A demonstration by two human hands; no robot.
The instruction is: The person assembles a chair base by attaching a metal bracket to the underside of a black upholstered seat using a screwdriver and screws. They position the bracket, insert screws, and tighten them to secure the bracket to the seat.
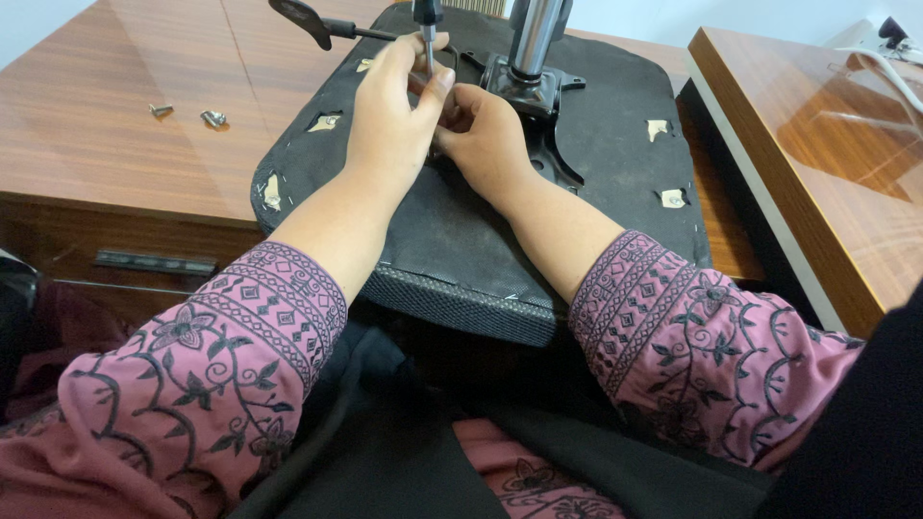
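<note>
A person in pink sleeves embroidered with dark floral patterns sat with an upturned black fabric-covered office chair seat (452,231) resting partly on their lap and partly against a glossy brown wooden desk (115,125). The seat's underside faced up, showing small torn holes in the fabric and a mesh edge nearest the person.

The left hand (394,120) was raised over the seat's middle, its fingers curled around the thin metal shaft of a screwdriver (428,38) that stood upright, its dark handle rising out of the top of the view. The thumb and forefinger pinched the shaft near its lower end. The right hand (486,135) sat just beside the left, touching it, with fingers folded in toward the tip of the tool; whether it gripped anything could not be told, since the fingertips were hidden behind the left hand.

Just beyond the hands, a black metal chair mechanism plate (529,96) lay bolted to the seat, with a shiny silver gas-lift cylinder (535,29) rising from it. A black adjustment lever (312,21) stuck out to the left of the mechanism.

On the desk to the far left, well apart from the hands, lay two small silver screws (187,114). A second brown wooden tabletop (817,144) stood to the right, with a white cable (894,72) across its far corner.
</note>
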